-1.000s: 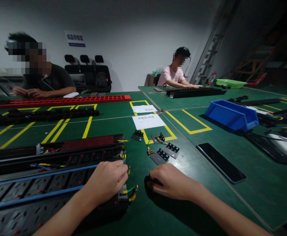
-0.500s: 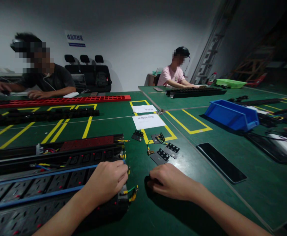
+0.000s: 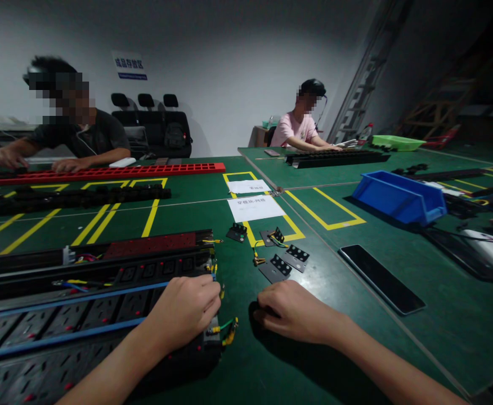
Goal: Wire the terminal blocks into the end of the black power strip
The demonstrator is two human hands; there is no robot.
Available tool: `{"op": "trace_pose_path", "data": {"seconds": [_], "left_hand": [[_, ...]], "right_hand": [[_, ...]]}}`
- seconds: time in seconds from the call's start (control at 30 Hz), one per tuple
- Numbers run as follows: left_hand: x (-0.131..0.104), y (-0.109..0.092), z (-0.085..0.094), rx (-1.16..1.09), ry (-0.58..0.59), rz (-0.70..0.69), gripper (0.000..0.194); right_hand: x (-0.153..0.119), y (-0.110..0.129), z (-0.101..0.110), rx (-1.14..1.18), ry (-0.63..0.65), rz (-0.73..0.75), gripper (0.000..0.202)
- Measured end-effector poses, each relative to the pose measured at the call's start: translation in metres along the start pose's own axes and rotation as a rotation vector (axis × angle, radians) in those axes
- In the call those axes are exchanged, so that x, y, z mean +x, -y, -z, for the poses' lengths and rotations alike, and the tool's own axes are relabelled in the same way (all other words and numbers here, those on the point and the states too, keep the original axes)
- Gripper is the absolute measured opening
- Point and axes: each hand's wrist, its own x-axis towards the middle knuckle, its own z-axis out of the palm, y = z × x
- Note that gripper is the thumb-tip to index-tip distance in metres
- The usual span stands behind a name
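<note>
My left hand [image 3: 191, 304] rests, fingers curled, on the right ends of the black power strips [image 3: 98, 309] lying side by side at lower left. Its fingertips are mostly hidden. Loosely closed, my right hand [image 3: 292, 312] lies on the green table, and nothing shows in the gap between thumb and fingers. Yellow-green wires with metal lugs [image 3: 229, 332] stick out of the strip ends near my left hand. Just beyond my right hand lie several black perforated brackets [image 3: 275, 269], with a few small brass-coloured screws [image 3: 260, 261] beside them.
A phone [image 3: 381, 278] and a blue bin [image 3: 398, 197] stand to the right. White paper labels [image 3: 255, 208] lie inside yellow floor-tape outlines. Across the table, one person [image 3: 98, 135] works behind a red slotted rail [image 3: 166, 170], another [image 3: 295, 129] at a black rail [image 3: 339, 160].
My two hands stay where they were. Across the table at left, the co-worker's head and one hand have shifted slightly to the right.
</note>
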Motion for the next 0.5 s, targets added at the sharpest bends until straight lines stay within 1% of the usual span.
{"op": "trace_pose_path", "data": {"seconds": [0.2,0.5], "left_hand": [[-0.001,-0.0006,0.0011,0.006,-0.001,0.003,0.028],[-0.0007,-0.0001,0.0007,-0.021,-0.006,0.007,0.028]], "right_hand": [[0.001,-0.0003,-0.0008,0.001,0.011,-0.01,0.017],[0.0003,-0.0004,-0.0004,0.021,-0.012,0.002,0.016]]}}
